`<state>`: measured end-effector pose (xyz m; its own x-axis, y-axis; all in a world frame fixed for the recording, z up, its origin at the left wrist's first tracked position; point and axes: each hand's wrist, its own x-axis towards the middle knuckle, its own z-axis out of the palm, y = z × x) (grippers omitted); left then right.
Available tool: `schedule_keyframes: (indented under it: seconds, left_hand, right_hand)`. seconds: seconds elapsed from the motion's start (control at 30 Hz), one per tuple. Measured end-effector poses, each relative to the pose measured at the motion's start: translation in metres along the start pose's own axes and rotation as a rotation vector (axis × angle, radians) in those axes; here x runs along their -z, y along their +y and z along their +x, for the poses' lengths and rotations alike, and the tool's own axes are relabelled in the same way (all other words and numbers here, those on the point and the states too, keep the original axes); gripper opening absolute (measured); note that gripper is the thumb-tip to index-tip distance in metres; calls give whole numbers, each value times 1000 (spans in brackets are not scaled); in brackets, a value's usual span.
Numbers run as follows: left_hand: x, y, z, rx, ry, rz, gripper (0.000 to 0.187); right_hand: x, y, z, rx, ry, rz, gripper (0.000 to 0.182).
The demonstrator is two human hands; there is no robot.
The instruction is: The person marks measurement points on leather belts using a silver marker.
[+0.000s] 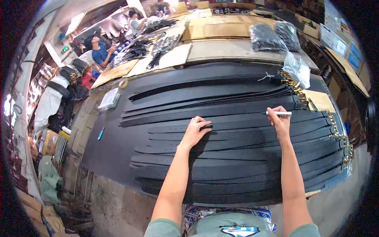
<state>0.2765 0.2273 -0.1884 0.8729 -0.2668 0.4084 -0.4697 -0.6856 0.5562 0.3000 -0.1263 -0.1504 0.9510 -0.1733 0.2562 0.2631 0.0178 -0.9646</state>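
My right hand (279, 121) grips a white marker (284, 114) above the right half of the belts, its dark tip pointing left. My left hand (193, 133) has its fingers closed round a small black object (206, 126), partly hidden, whose kind I cannot make out. Under both hands, long black belts (244, 156) lie side by side across a black table top (114, 146). Small holes show near their left ends. Gold-coloured buckles (334, 135) line their right ends. Farther back rests a tied bundle of black straps (209, 84).
A clear plastic box (109, 98), a tape roll (123, 83) and a light-blue pen-like tool (101, 133) lie at the left. Plastic bags (268, 37) and cardboard (221, 31) cover the rear. A person in a blue shirt (102, 54) sits at the back left.
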Motion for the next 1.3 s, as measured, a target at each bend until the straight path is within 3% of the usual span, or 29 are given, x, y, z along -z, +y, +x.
schedule_keyframes:
  seconds: [0.07,0.23,0.37,0.57,0.77,1.1,1.3]
  left_hand:
    - [1,-1,1,-13,5,-8,31]
    - [-2,1,0,17,52,-24,25]
    - [-6,-2,0,13,96,9,29]
    - [-11,-8,-1,39,108,-42,34]
    - [-6,-6,-3,-26,6,19,35]
    - [-4,0,-1,55,7,-15,30]
    - [-6,-5,-2,-24,46,-5,29]
  right_hand:
    - [5,12,2,-97,-13,1,23]
    - [13,18,6,-96,-47,56,21]
    - [9,14,4,-144,-83,13,20]
    - [15,19,7,-156,-48,182,20]
    - [21,23,11,-188,-34,342,16]
    - [23,27,13,-193,-35,383,16]
    - [21,22,12,-192,-64,404,15]
